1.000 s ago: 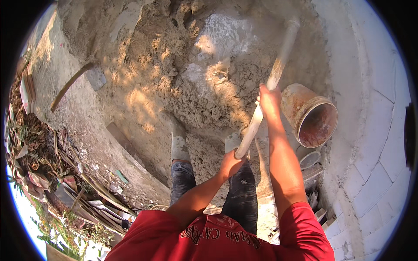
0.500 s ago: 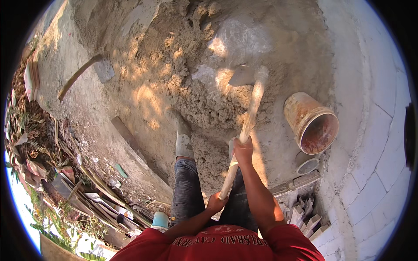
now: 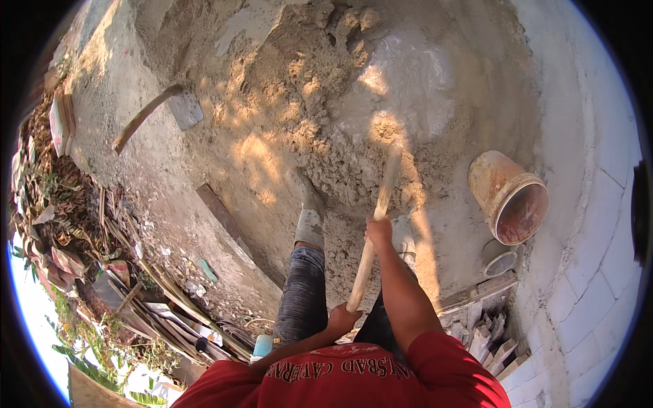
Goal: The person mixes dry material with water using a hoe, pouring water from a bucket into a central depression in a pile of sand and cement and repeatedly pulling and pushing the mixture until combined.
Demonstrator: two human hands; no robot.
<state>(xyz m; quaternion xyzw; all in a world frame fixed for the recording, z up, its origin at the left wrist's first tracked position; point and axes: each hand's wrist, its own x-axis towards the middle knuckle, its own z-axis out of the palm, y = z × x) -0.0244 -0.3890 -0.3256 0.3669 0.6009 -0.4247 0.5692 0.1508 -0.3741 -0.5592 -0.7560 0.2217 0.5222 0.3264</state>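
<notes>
A long wooden hoe handle [image 3: 366,268] slants up from my body into the wet mortar [image 3: 347,170]. My left hand [image 3: 343,319] is closed round its near end, close to my waist. Farther up, my right hand [image 3: 379,231] wraps the same handle. The hoe's blade is hidden, apparently sunk in the mix just beyond the handle's far end. Pale slurry [image 3: 415,81] spreads beyond it. My boots stand at the near edge of the mortar.
A dirty bucket [image 3: 500,183] lies tipped at the right, beside a small round container [image 3: 500,264]. A second hoe [image 3: 151,112] rests at the far left. A wooden board [image 3: 221,211] lies left of my leg. Block wall [image 3: 592,285] bounds the right; debris [image 3: 61,231] the left.
The hoe's head has come down toward me into the mortar, and its blade no longer shows. Both hands keep their hold. The whole view has shifted slightly, so the surroundings sit farther right.
</notes>
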